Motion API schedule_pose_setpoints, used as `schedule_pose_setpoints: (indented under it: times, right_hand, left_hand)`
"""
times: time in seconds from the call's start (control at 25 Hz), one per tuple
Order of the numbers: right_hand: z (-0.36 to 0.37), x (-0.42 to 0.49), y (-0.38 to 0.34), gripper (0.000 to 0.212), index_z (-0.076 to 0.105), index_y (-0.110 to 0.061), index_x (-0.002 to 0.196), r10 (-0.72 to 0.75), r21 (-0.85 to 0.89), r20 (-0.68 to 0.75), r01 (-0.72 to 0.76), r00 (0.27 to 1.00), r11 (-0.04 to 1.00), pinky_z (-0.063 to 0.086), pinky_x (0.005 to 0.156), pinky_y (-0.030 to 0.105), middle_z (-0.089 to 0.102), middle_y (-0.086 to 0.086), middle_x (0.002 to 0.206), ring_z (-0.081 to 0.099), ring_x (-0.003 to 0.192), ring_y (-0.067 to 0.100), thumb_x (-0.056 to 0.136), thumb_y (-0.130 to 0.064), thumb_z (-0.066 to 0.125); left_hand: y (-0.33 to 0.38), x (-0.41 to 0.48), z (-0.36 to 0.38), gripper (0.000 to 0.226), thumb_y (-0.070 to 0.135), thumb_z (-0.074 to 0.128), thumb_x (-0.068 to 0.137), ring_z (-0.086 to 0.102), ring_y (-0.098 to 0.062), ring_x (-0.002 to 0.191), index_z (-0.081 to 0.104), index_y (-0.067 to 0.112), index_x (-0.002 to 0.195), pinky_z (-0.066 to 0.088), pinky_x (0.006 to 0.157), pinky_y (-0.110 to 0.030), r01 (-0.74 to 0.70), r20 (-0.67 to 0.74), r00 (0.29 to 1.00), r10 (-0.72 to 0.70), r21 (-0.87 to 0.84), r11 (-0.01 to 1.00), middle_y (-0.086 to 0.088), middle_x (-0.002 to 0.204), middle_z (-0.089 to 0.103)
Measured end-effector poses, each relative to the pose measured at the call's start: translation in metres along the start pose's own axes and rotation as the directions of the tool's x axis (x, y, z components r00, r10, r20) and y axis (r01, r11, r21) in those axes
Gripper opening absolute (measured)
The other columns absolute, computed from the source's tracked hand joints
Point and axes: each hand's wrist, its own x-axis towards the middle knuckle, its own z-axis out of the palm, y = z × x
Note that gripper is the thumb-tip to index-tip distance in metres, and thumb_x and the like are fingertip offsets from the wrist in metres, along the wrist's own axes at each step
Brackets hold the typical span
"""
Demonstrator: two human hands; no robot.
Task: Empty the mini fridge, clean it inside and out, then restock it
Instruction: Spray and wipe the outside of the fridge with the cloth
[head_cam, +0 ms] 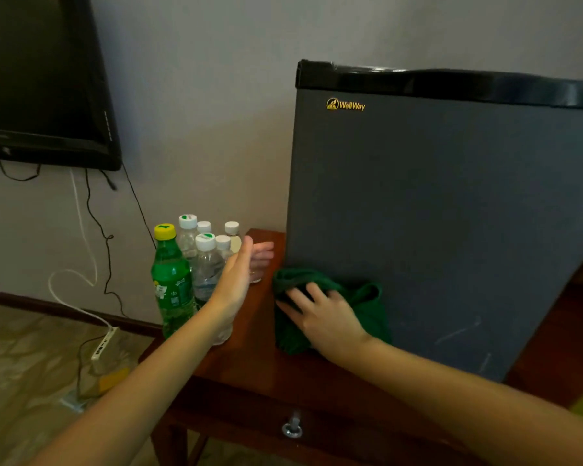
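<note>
Crowding table [249, 361] beside fridge [451, 213]: bottles [204, 264], cloth [367, 301] under right hand [323, 317].

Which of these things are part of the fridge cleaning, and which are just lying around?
Part of the job:
mini fridge
green cloth, under the right hand
green soda bottle
water bottles, beside the left hand

Just lying about:
television
cables
power strip on the floor

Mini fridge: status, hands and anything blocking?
Left hand open beside bottles. Right hand flat on green cloth at mini fridge base. Door closed, bottles out on table. Nothing blocking.
</note>
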Motion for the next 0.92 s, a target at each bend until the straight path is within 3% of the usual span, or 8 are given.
schedule_pose_setpoints:
  times: [0.12,0.24,0.28,0.36,0.52,0.6,0.76,0.92]
  right_hand:
    - [-0.048,0.026,0.035,0.064,0.031,-0.032,0.147,0.126,0.039,0.046,-0.128,0.991,0.991,0.049,0.079,0.042,0.033,0.008,0.145,0.035,0.126,0.035,0.089,-0.019,0.053]
    - [-0.106,0.074,0.094,0.060,0.042,-0.030,0.141,0.413,0.062,-0.339,-0.418,0.845,0.907,0.047,0.062,0.039,0.043,0.013,0.138,0.041,0.118,0.042,0.084,-0.015,0.054]
    - [-0.109,0.083,0.102,0.057,0.045,-0.028,0.139,0.440,0.040,-0.408,-0.466,0.800,0.884,0.044,0.058,0.038,0.046,0.013,0.135,0.043,0.115,0.042,0.084,-0.017,0.054]
    - [-0.092,0.088,0.090,0.053,0.050,-0.027,0.135,0.390,-0.026,-0.462,-0.452,0.797,0.892,0.041,0.055,0.035,0.052,0.012,0.130,0.043,0.109,0.039,0.083,-0.018,0.046]
    - [-0.001,0.044,0.001,0.057,0.064,-0.028,0.123,0.254,-0.039,-0.226,-0.270,0.940,0.962,0.046,0.059,0.032,0.059,-0.001,0.123,0.051,0.105,0.028,0.079,-0.019,0.027]
    - [0.044,0.007,-0.045,0.051,0.065,-0.029,0.120,0.152,0.017,-0.046,-0.152,0.987,0.988,0.045,0.060,0.031,0.059,-0.007,0.121,0.045,0.101,0.022,0.082,-0.021,0.032]
    - [0.066,-0.036,-0.063,0.053,0.048,-0.030,0.138,0.065,0.065,0.160,-0.076,0.985,0.995,0.048,0.072,0.033,0.048,-0.007,0.133,0.051,0.109,0.019,0.085,-0.027,0.058]
    - [0.066,-0.086,-0.038,0.071,0.060,-0.031,0.127,0.182,0.117,0.197,-0.208,0.963,0.971,0.050,0.064,0.037,0.056,-0.003,0.122,0.049,0.097,0.024,0.059,-0.020,0.080]
  left_hand:
    - [-0.015,-0.008,0.001,0.052,0.056,0.023,0.093,0.057,-0.024,0.113,0.063,0.026,0.106,0.043,0.097,-0.039,0.053,-0.018,0.998,-0.053,-0.017,0.998,-0.005,0.115,0.064]
    - [-0.027,-0.012,0.005,0.050,0.048,0.021,0.100,0.058,-0.026,0.107,0.061,0.019,0.110,0.046,0.092,-0.039,0.102,-0.083,0.991,-0.101,0.011,0.995,-0.009,0.112,0.063]
    - [-0.029,-0.014,0.006,0.051,0.047,0.021,0.100,0.059,-0.025,0.105,0.061,0.017,0.112,0.046,0.091,-0.040,0.104,-0.094,0.990,-0.102,0.018,0.994,-0.010,0.112,0.063]
    - [-0.034,-0.017,0.009,0.052,0.046,0.022,0.101,0.059,-0.023,0.098,0.060,0.014,0.114,0.047,0.086,-0.037,0.110,-0.138,0.985,-0.106,0.020,0.994,-0.008,0.107,0.063]
    - [-0.040,-0.022,0.010,0.044,0.041,0.027,0.102,0.061,-0.019,0.094,0.061,0.014,0.107,0.049,0.078,-0.030,0.074,-0.222,0.970,-0.097,-0.110,0.991,-0.006,0.101,0.066]
    - [-0.046,-0.028,0.007,0.041,0.040,0.027,0.102,0.060,-0.016,0.091,0.061,0.017,0.104,0.047,0.075,-0.027,0.058,-0.208,0.976,-0.060,-0.018,0.998,-0.004,0.100,0.064]
    - [-0.061,-0.041,0.007,0.025,0.031,0.037,0.102,0.055,-0.013,0.082,0.058,0.018,0.098,0.043,0.071,-0.024,0.096,-0.161,0.984,-0.074,0.131,0.987,0.001,0.087,0.057]
    - [-0.080,-0.044,0.017,0.021,0.025,0.043,0.100,0.054,-0.012,0.073,0.053,0.019,0.083,0.042,0.065,-0.022,0.168,-0.074,0.985,-0.154,0.254,0.952,0.002,0.077,0.054]
